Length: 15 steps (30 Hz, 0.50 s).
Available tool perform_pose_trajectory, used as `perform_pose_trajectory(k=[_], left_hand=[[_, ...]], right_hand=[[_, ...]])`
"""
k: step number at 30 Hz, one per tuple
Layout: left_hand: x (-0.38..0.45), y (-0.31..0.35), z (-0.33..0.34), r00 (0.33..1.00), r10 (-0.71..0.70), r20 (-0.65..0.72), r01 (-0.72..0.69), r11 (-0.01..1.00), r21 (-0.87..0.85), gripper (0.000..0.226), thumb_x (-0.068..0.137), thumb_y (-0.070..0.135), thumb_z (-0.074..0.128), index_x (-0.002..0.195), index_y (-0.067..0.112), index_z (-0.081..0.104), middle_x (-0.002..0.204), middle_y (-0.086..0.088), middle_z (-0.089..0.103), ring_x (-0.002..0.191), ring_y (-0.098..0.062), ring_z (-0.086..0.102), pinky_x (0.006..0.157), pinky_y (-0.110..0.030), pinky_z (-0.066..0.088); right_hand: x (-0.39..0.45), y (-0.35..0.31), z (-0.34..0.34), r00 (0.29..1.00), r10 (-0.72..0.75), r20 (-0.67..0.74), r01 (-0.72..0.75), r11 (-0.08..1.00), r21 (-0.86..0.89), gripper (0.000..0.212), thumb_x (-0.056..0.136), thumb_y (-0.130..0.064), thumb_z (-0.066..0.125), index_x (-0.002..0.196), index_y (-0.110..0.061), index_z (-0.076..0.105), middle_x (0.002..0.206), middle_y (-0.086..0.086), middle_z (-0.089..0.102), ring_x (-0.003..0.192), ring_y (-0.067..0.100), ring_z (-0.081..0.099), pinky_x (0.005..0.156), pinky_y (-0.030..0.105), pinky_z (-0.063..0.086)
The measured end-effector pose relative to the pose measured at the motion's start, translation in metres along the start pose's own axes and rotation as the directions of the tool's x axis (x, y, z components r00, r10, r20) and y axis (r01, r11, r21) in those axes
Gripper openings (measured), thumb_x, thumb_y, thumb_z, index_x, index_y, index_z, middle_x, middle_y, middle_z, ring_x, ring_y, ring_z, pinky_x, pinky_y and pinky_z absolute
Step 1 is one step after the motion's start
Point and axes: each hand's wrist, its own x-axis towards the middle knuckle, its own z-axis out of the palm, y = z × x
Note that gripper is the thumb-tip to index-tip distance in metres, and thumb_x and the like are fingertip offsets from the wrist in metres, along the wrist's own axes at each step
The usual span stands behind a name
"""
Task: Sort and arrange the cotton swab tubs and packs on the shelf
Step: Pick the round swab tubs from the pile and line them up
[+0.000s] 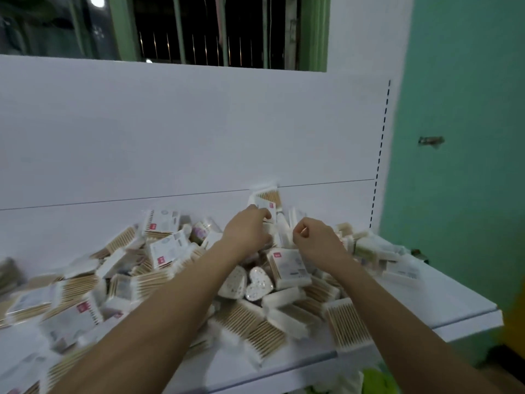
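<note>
A loose heap of cotton swab packs (250, 322), clear wraps with wooden sticks and red labels, covers the white shelf (443, 305). Two white heart-shaped tubs (259, 285) lie in the middle of the heap between my forearms. One pack (268, 196) stands upright against the back panel. My left hand (245, 228) reaches to the back of the heap and its fingers curl round a red-labelled pack (268, 209) just below that upright one. My right hand (316, 241) hovers beside it with fingers curled into a fist. I can make out nothing held in it.
The white back panel (184, 132) rises behind the heap, with a slotted upright (380, 149) at its right edge. A green wall (460, 109) stands to the right. The shelf's right end (454, 297) is bare. Something yellow-green (375, 379) lies below the front edge.
</note>
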Motion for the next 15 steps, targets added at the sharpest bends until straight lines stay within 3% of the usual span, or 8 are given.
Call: perform_pose_trajectory(k=[3, 7, 13, 15], left_hand=[[0.007, -0.003, 0.012, 0.999, -0.047, -0.001, 0.047, 0.993, 0.109, 0.050, 0.081, 0.030, 0.069, 0.129, 0.023, 0.057, 0.123, -0.004, 0.055, 0.110, -0.026, 0.055, 0.092, -0.039, 0.049], [0.012, -0.006, 0.016, 0.995, -0.083, -0.051, 0.085, 0.995, 0.049, 0.048, 0.071, 0.025, 0.073, 0.118, 0.020, 0.064, 0.114, -0.003, 0.063, 0.104, -0.024, 0.059, 0.086, -0.033, 0.049], [0.007, 0.007, -0.011, 0.953, -0.169, -0.250, 0.095, 0.955, -0.283, 0.029, 0.074, 0.027, 0.074, 0.101, 0.019, 0.068, 0.098, 0.008, 0.065, 0.093, -0.013, 0.061, 0.074, -0.023, 0.042], [0.001, 0.008, -0.033, 0.931, -0.262, -0.252, 0.089, 0.837, -0.541, 0.031, 0.074, 0.031, 0.075, 0.100, 0.016, 0.066, 0.096, 0.005, 0.066, 0.086, -0.013, 0.063, 0.074, -0.026, 0.051]], right_hand=[[-0.002, -0.001, 0.002, 1.000, -0.020, 0.021, 0.020, 1.000, 0.006, 0.012, 0.096, -0.022, 0.049, 0.089, -0.019, 0.059, 0.089, -0.003, 0.061, 0.083, 0.018, 0.059, 0.072, 0.033, 0.048], [-0.004, -0.001, 0.002, 0.999, -0.047, 0.022, 0.046, 0.998, 0.031, 0.013, 0.096, -0.020, 0.049, 0.094, -0.014, 0.061, 0.091, -0.001, 0.060, 0.083, 0.019, 0.058, 0.077, 0.037, 0.051], [0.009, -0.010, 0.007, 0.985, -0.159, -0.059, 0.168, 0.964, 0.205, 0.014, 0.093, -0.014, 0.058, 0.105, -0.020, 0.054, 0.102, -0.002, 0.054, 0.087, 0.018, 0.055, 0.074, 0.028, 0.046], [0.008, -0.016, 0.013, 0.952, -0.284, -0.111, 0.303, 0.923, 0.239, 0.032, 0.092, -0.019, 0.065, 0.120, -0.024, 0.049, 0.114, -0.007, 0.049, 0.099, 0.015, 0.053, 0.082, 0.027, 0.046]])
